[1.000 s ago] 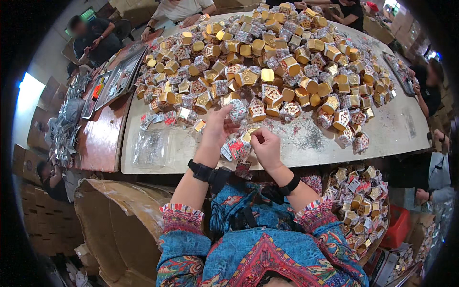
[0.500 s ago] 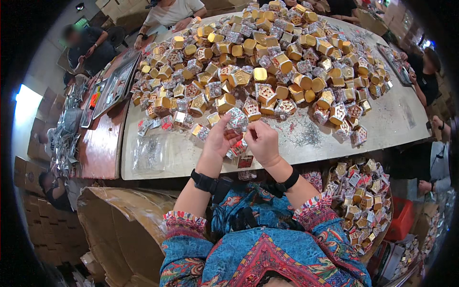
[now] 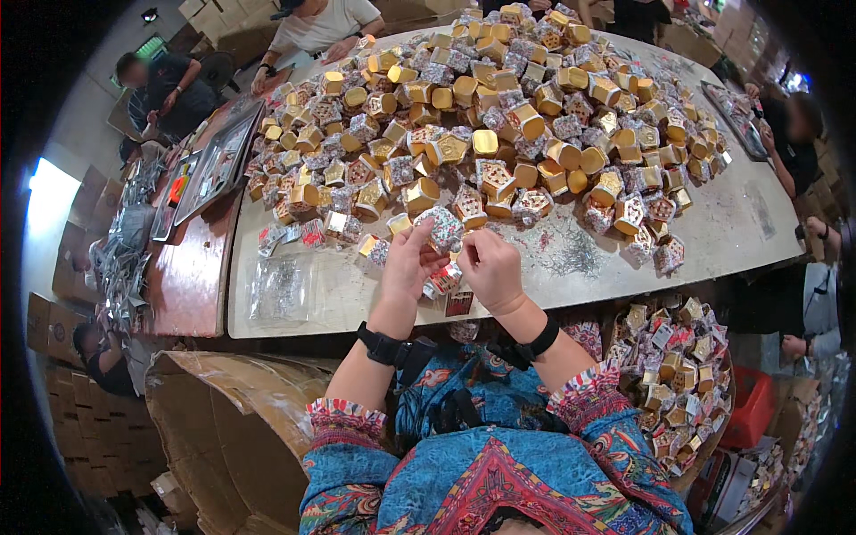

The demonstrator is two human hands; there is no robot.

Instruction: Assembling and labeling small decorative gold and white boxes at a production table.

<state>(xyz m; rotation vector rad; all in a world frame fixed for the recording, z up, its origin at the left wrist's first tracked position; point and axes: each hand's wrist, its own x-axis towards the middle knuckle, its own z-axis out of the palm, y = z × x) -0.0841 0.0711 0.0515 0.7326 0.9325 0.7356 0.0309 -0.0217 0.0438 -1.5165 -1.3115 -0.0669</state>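
Note:
My left hand [image 3: 407, 269] holds a small house-shaped ornament [image 3: 440, 228] just above the table's near side. Its surface is speckled white, red and green. Close at its right, my right hand [image 3: 492, 273] is closed, thumb and fingertips pinched together near the ornament's edge. Whatever is in that pinch, if anything, is too small to make out. Under the hands lie a red and white ornament [image 3: 443, 281] and a small dark red card-like piece [image 3: 458, 304] at the table edge.
A large heap of gold and speckled ornaments [image 3: 486, 141] covers the table [image 3: 713, 241]. Clear plastic packaging [image 3: 278, 290] lies at left, loose metallic bits [image 3: 575, 254] at right. An open cardboard container [image 3: 227, 437] and a full bin of ornaments [image 3: 678, 383] flank me. Other people work around the table.
Both hands stay almost in place. The held ornament has tipped and shifted slightly down and left, with my right hand still pinched beside it.

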